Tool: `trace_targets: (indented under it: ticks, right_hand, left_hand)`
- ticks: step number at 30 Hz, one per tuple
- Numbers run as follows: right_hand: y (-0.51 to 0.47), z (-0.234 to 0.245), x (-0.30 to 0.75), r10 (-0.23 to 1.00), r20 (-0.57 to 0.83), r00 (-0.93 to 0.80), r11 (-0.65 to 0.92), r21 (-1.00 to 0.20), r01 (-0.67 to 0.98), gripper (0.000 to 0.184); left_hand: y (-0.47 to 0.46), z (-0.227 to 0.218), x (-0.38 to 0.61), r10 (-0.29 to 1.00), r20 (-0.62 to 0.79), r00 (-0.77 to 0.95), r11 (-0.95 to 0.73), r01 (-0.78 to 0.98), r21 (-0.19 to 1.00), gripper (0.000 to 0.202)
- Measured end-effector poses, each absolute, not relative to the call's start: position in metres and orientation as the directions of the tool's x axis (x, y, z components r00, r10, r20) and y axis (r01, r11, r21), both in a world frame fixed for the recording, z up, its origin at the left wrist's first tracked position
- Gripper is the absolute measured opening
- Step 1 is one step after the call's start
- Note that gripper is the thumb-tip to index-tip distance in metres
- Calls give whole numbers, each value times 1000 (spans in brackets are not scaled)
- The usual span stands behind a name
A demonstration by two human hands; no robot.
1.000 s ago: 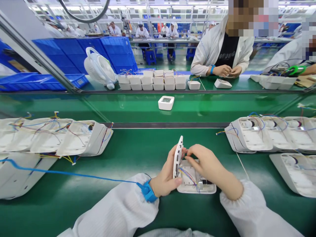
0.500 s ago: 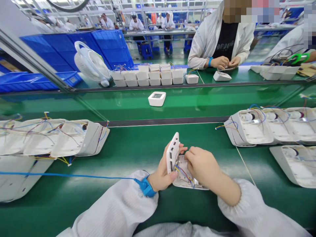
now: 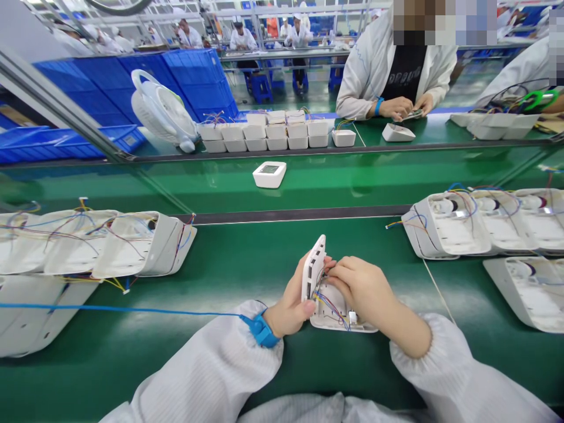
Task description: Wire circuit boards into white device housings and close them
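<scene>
My left hand point(image 3: 294, 298) grips a white plastic cover point(image 3: 314, 269) and holds it tilted up on edge. Below and to its right, a white housing point(image 3: 324, 320) rests on the green bench with its inside facing up. Red, blue and yellow wires point(image 3: 331, 308) run between the cover and the housing. My right hand point(image 3: 359, 288) is over the housing, its fingers pinched together close to the cover's inner face. Whatever lies between those fingertips is too small and hidden to name. A blue wrist strap point(image 3: 263, 330) with a cord is on my left wrist.
White open housings with loose wires stand at left point(image 3: 126, 247) and right point(image 3: 458, 226). A finished-looking white unit point(image 3: 269, 175) lies on the green conveyor belt point(image 3: 211, 188). Across it are stacked white boxes point(image 3: 277, 132), a fan point(image 3: 161, 111) and a co-worker's hands point(image 3: 403, 108).
The cover in my left hand leans slightly more to the right. My right fingers have shifted nearer to it. The white unit on the belt has moved left.
</scene>
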State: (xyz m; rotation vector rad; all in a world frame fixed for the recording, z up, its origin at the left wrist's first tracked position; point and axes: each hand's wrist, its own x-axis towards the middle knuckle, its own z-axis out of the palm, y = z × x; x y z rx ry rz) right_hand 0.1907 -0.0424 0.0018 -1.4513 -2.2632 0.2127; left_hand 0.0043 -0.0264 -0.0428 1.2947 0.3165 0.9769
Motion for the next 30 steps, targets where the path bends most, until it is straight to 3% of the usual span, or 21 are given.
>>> trace_targets:
  ticks: [10, 19, 30]
  right_hand:
    - [-42, -1, 192, 826, 395, -402, 547, -385, 744, 18]
    - [-43, 1, 192, 829, 391, -399, 540, -376, 753, 19]
    - [-44, -1, 191, 819, 382, -428, 548, -299, 781, 21]
  left_hand:
    - [-26, -32, 6, 743, 289, 603, -39, -392, 919, 80]
    - [-25, -34, 6, 760, 249, 600, 14, -398, 917, 71]
    - [-28, -27, 3, 739, 275, 615, -139, -260, 956, 65]
